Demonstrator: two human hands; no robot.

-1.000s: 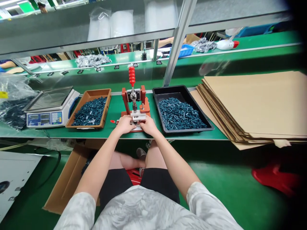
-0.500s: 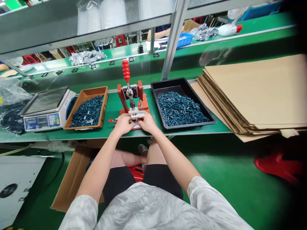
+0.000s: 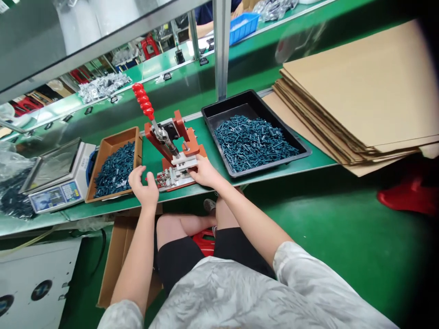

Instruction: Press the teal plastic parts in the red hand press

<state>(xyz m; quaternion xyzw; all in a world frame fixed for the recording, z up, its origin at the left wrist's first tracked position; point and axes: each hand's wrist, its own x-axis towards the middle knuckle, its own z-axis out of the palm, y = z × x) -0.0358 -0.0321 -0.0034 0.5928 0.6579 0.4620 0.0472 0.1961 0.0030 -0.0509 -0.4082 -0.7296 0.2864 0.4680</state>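
A hand press (image 3: 171,137) with a red ribbed handle (image 3: 143,101) stands near the front edge of the green bench, its handle up. My right hand (image 3: 205,172) is closed at the right side of the metal fixture (image 3: 176,176); whatever its fingers hold is hidden. My left hand (image 3: 144,186) is off the fixture, just left of it, with thumb and fingers apart and nothing visible between them. Left of the press, a brown tray (image 3: 138,151) holds many small dark teal parts (image 3: 116,168). To the right, a black tray (image 3: 210,119) contains a heap of similar parts (image 3: 255,144).
A scale (image 3: 56,178) and a plastic bag of dark parts (image 3: 15,192) are at the left. Cardboard sheets (image 3: 360,91) lie stacked at the right. A metal post (image 3: 222,50) rises behind the press. Beyond it, another person's arm (image 3: 202,30) is near a blue basket (image 3: 244,28).
My left hand has let go of the fixture and moved left, its fingers opening. My right hand stays at the fixture. The whole view has tilted and shifted.
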